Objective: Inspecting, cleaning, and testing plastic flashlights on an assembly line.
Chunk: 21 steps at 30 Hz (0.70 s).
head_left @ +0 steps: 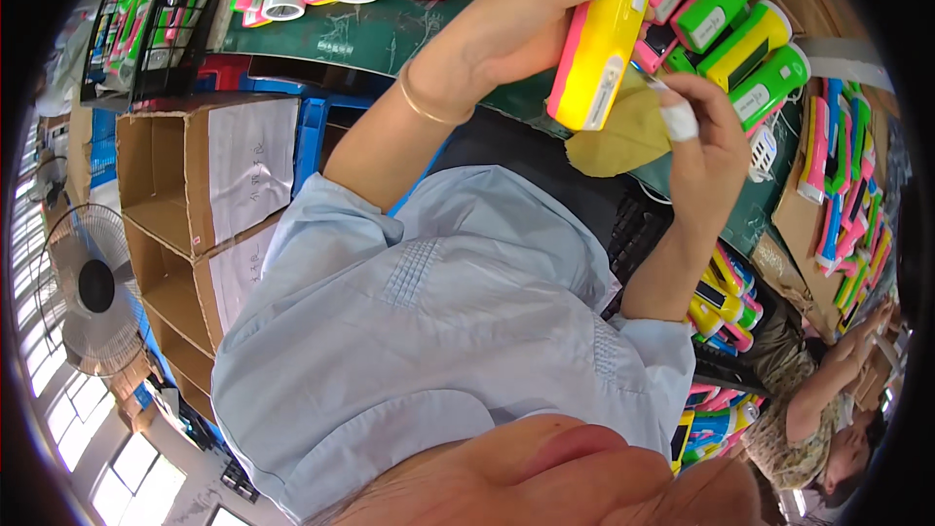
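Note:
My left hand [526, 27], with a bracelet on its wrist and white tape around the thumb, is wrapped round a yellow and pink flashlight [609, 49], held tilted over the green table. To the right of it, my right hand [703, 141] has a pinch grip on a yellow cloth [612, 144], which hangs beside the flashlight's lower end. White tape also covers a digit of this hand. Close beyond lie more flashlights, among them a green flashlight [719, 2] and a yellow one [748, 47].
Flashlights in several colours line the far side of the green table [390, 34]. A black wire basket [161, 29] and a cardboard shelf [200, 175] stand left, near a fan [95, 287]. At right are flashlights on cardboard [842, 175] and a co-worker [808, 429].

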Available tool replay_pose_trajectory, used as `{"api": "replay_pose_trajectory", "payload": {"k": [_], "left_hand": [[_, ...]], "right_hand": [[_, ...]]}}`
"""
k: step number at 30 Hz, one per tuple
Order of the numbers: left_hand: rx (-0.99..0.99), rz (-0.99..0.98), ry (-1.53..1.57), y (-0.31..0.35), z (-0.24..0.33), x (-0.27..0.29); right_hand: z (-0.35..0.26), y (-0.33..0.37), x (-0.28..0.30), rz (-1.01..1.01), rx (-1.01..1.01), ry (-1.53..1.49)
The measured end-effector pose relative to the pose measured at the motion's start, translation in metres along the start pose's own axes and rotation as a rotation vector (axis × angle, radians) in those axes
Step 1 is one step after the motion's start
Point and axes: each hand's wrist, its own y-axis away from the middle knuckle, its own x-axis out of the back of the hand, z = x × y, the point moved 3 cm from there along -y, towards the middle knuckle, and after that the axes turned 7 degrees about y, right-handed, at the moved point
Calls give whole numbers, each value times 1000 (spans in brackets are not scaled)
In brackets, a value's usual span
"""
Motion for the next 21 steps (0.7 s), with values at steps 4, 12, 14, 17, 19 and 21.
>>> {"api": "replay_pose_trajectory", "payload": {"k": [4,12,14,17,19,21], "left_hand": [[-58,146,-277,-4,-16,-10],[-282,-102,-192,-2,-5,-22],[-223,-230,81,-3,4,-26],[-160,-9,319,-6,4,-17],[-123,-117,457,-10,2,-10],[-172,-142,331,-9,2,-5]], "right_hand": [[-14,-3,-14,163,367,613],[-30,3,-2,-511,242,18],[-33,8,-18,-313,430,250],[-25,20,-31,-182,930,373],[-29,22,-33,-261,1038,369],[-30,21,-31,-262,906,275]]}}
